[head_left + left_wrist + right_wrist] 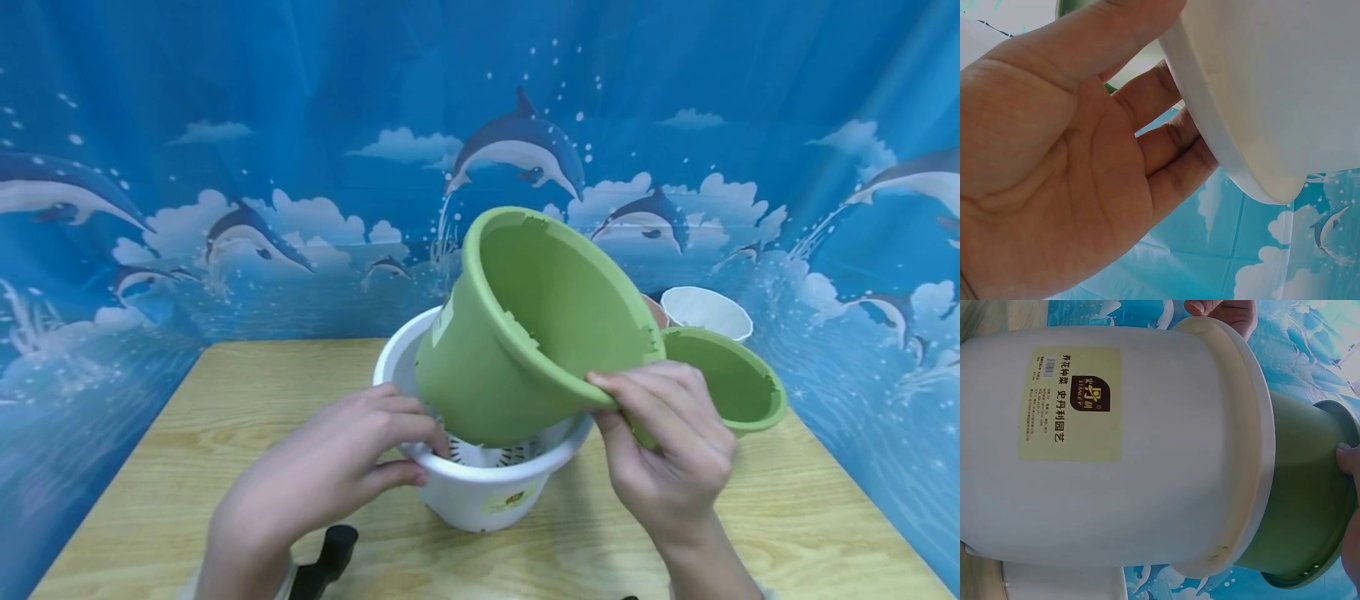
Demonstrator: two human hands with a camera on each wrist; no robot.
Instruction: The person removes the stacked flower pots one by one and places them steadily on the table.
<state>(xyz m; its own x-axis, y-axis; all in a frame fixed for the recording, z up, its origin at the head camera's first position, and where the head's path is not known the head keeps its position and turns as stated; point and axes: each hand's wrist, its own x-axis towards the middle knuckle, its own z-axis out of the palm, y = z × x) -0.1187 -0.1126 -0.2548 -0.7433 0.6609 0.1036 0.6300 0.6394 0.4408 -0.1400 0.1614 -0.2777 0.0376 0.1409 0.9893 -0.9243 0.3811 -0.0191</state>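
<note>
A white plastic flowerpot (483, 497) stands upright on the table, with slots in its floor and a yellow label (1069, 403) on its side. My left hand (337, 454) grips its near left rim, thumb outside and fingers over the edge; the left wrist view shows the same rim (1210, 119) between them. Tilted inside the white pot's mouth is a green flowerpot (480, 367), its opening turned up and to the right. With thumb and fingers my right hand (667, 442) pinches the green pot's near right rim. The green pot's base is partly hidden by the white rim.
Behind my right hand stands a second green pot (723, 379). Farther back are a white bowl-like container (705, 310) and a partly hidden pinkish one (654, 310). A black object (330, 558) sits beside my left wrist. A dolphin-print curtain (315, 100) borders the wooden table (172, 467).
</note>
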